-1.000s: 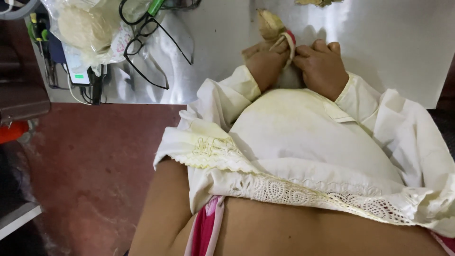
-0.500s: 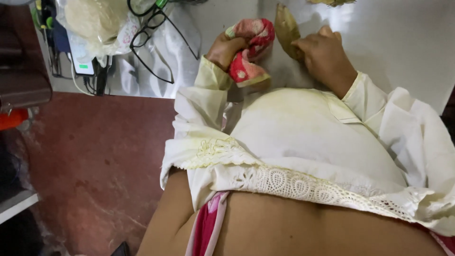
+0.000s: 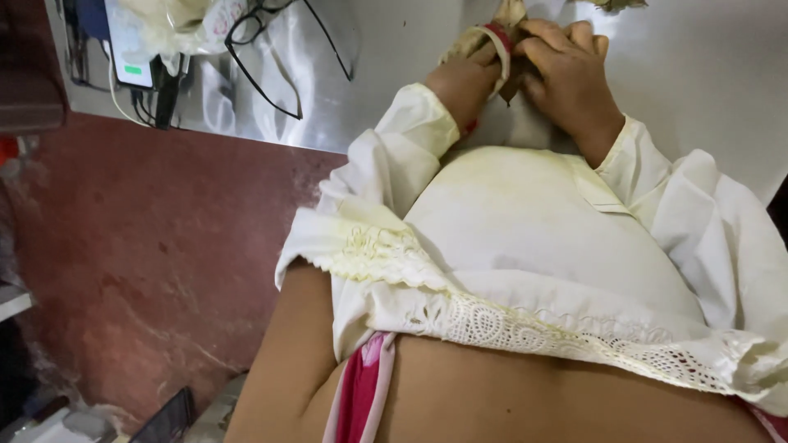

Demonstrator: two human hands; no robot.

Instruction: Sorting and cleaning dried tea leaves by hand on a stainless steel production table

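Both hands back together at the desk (image 3: pixel 394 90) edge. Half a second ago the left hand (image 3: pixel 464 82) held a red-and-cream cloth piece (image 3: pixel 484 41) lifted apart from the right; now that piece is tucked between them. Left hand clamped on it; right hand (image 3: pixel 566 74) closed over a dark bit beside it. Work resumes on the piece. Eyeglasses (image 3: pixel 279 41) lie well left.

My one camera sits on my head, looking steeply down my chest. My hands, left (image 3: pixel 465 80) and right (image 3: pixel 568 78), meet near twelve o'clock, close up; the table (image 3: pixel 722 90) edge crosses above.
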